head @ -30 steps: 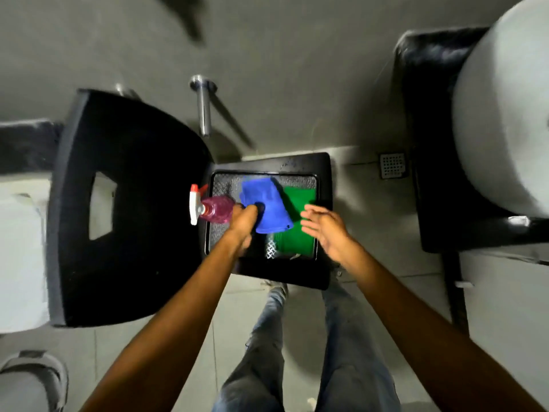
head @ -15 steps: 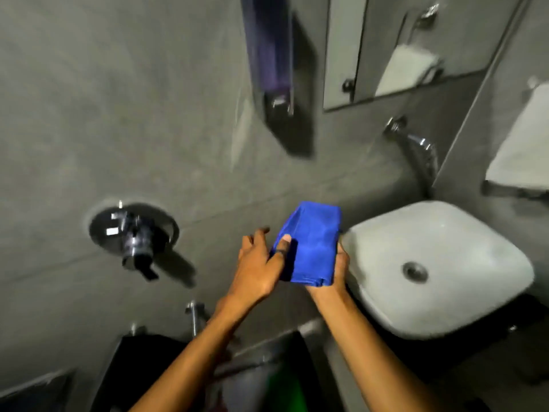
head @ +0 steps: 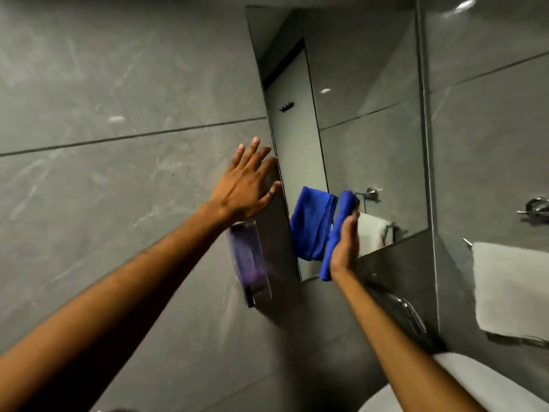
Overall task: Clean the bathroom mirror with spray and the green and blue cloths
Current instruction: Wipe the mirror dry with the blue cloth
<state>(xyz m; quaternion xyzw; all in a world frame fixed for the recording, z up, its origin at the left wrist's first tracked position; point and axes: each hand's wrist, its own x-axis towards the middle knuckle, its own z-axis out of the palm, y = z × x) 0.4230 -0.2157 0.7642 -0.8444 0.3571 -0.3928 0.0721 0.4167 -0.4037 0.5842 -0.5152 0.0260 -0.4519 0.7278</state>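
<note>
Glass of the mirror fills the wall just ahead of my right hand, running tall, its long side going up and away from my fingers. The blue cloth hangs lengthwise under that flat palm, pressed toward the mirror's lower corner, so I judge the wipe should travel upward. My left hand is spread open, empty, beside the mirror's edge.

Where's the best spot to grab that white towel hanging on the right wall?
Probably the white towel is best pinched at its free lower edge, coming from below and in front. It drapes flat over a wall bar, so the top is folded over metal while the bottom hangs loose.
</note>
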